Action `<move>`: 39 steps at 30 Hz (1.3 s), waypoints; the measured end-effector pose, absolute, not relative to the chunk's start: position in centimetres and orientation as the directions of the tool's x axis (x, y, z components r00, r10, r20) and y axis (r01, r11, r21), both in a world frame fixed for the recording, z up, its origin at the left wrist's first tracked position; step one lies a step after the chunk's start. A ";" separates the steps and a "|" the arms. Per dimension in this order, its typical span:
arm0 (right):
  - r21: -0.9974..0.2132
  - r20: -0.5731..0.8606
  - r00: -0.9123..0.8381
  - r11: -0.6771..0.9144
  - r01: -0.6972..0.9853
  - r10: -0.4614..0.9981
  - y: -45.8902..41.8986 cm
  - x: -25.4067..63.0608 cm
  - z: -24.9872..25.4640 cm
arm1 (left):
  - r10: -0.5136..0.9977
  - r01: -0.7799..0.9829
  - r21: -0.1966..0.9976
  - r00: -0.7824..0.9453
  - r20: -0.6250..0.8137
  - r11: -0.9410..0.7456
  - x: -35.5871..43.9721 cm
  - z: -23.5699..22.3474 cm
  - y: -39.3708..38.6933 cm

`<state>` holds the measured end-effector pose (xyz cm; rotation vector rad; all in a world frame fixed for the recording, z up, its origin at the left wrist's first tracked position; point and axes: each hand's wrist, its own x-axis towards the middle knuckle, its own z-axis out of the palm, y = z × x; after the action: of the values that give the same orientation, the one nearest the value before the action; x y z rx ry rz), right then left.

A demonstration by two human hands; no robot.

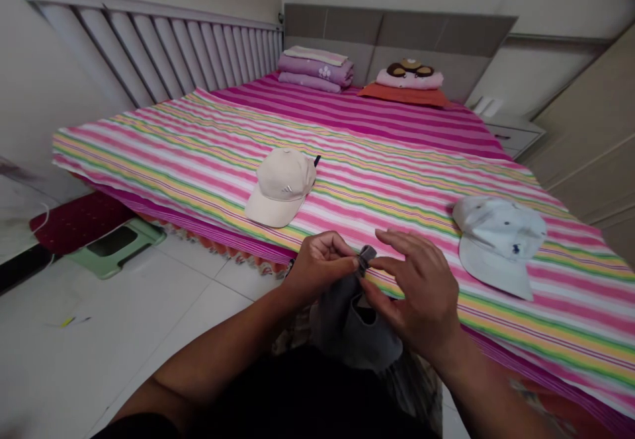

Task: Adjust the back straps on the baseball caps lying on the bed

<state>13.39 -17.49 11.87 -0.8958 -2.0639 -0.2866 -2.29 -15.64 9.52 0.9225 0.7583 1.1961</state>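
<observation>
The held cap point(380, 348) is grey, the sheet point(377, 184) striped pink, white, yellow, green.

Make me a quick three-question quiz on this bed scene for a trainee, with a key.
1. Count: how many caps lie on the striped cloth?
2. True or false: the left hand is pinching the white cap.
3. Pick one. Nearest the right hand: A, headboard; B, gray cap; C, green stool.

Key:
1. Two, the beige cap and the white cap.
2. False; it pinches the gray cap.
3. B.

gray cap point(380, 348) | rear cutout showing | strap point(368, 253) pinched, raised | held near bed point(387, 194) edge
</observation>
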 end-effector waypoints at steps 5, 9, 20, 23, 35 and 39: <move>0.156 0.804 -0.468 0.628 0.762 0.368 -17.9 13.1 11.4 | 0.984 -0.382 0.920 0.178 -0.017 0.085 -2.1 9.6 -15.7; 0.299 0.805 -0.542 0.622 0.724 0.243 -17.9 13.0 11.3 | 0.990 -0.345 0.937 0.144 -0.002 0.053 -2.0 9.7 -15.8; -0.278 0.781 -0.357 0.797 0.535 0.512 -19.3 11.9 11.9 | 0.995 -0.271 0.962 0.083 0.055 -0.030 -1.7 9.7 -16.2; -0.329 0.769 -0.364 0.814 0.479 0.526 -20.0 12.1 12.0 | 0.989 -0.340 0.940 0.141 0.054 -0.003 -1.8 9.6 -16.2; -0.999 -0.048 -0.430 -0.032 0.044 0.901 -17.0 14.0 11.4 | 0.876 -0.407 0.885 0.483 -0.004 0.228 -3.7 10.7 -14.8; -0.978 -0.091 -0.478 -0.168 -0.121 0.874 -17.1 13.7 11.5 | 0.828 -0.377 0.889 0.561 -0.004 0.260 -4.5 10.9 -14.1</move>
<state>13.68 -17.12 11.52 -0.9122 -1.3615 1.7383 -4.45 -14.05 10.90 1.0017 0.5351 0.8709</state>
